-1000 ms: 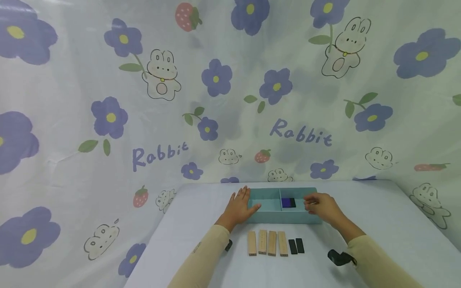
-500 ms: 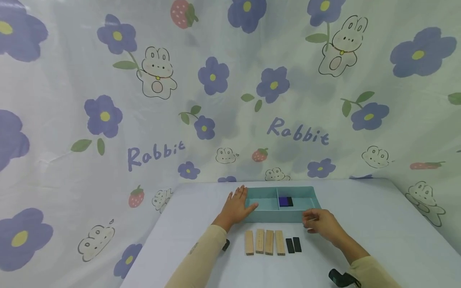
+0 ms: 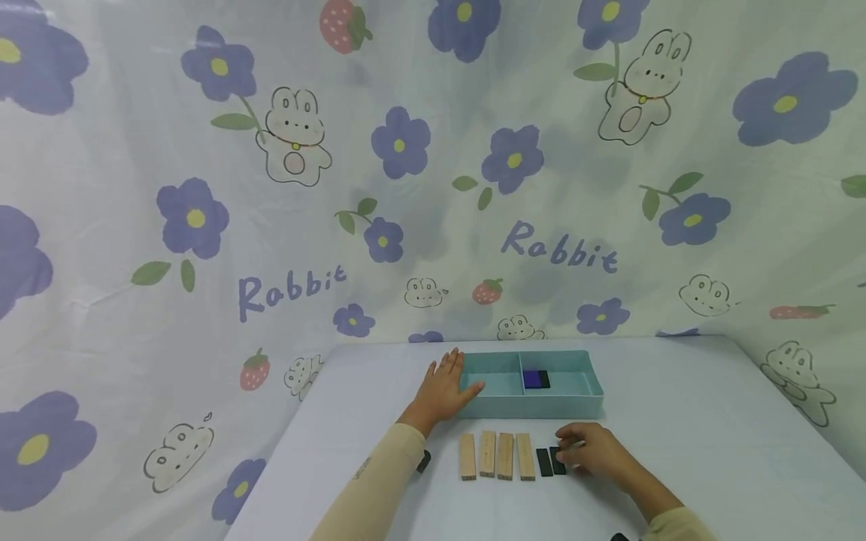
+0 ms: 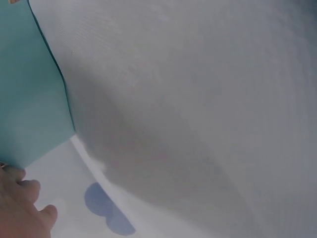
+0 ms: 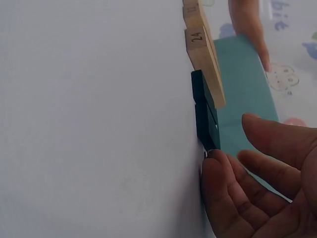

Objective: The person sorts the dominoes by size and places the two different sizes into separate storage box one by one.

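Observation:
My left hand [image 3: 438,391] lies with extended fingers on the left end of a teal divided box [image 3: 528,408], its thumb over the near wall; the left wrist view shows its fingers [image 4: 29,191] at the box's end. A purple piece [image 3: 531,379] and a black piece [image 3: 545,379] lie side by side in the right compartment. Below the box, my right hand [image 3: 594,449] is at two upright-lying black blocks [image 3: 544,462]. In the right wrist view its loosely bent fingers [image 5: 215,173] are against or beside the nearer black block [image 5: 202,124], thumb apart.
Several wooden blocks [image 3: 505,455] lie in a row left of the black blocks, in front of the box. Numbers show on their ends in the right wrist view. A white sheet [image 3: 379,376] covers the table, and a patterned curtain [image 3: 433,188] hangs behind.
My right hand has moved from the box's right compartment over its near wall, down and left to the black blocks. My left hand stays on the box.

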Tool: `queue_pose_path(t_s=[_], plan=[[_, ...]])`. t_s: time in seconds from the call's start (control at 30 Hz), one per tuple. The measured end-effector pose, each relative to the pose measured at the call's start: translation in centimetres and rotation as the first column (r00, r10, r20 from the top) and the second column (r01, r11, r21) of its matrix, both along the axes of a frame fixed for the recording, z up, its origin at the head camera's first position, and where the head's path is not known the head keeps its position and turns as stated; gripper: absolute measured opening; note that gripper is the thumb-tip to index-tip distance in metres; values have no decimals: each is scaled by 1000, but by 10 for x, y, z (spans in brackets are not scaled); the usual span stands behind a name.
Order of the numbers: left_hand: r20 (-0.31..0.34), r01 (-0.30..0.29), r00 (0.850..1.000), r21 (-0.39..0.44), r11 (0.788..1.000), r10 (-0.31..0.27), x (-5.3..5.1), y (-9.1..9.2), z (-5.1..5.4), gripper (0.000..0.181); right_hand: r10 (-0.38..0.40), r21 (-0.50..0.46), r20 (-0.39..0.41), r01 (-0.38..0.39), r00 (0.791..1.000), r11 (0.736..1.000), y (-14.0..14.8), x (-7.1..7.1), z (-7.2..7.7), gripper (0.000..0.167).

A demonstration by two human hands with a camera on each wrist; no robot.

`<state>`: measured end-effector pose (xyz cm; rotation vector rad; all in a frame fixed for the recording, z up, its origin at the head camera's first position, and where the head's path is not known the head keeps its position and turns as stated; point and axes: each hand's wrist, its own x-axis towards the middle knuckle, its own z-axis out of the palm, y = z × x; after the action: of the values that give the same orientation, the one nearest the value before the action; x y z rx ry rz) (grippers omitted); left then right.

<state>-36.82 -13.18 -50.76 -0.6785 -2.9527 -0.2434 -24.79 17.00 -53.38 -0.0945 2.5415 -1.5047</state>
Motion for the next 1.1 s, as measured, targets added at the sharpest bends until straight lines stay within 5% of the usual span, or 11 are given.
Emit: queue_pose_path(t_s=[0.8, 1.1], plan=[[-10, 7, 1000, -6, 1000, -7, -1, -1, -1, 98, -11, 265, -85, 33, 996, 964, -11, 4, -2, 49], [-5, 7, 1000, 3, 1000, -7, -1, -1, -1, 98, -10, 260, -88, 33, 996, 965, -12, 5, -1, 47]])
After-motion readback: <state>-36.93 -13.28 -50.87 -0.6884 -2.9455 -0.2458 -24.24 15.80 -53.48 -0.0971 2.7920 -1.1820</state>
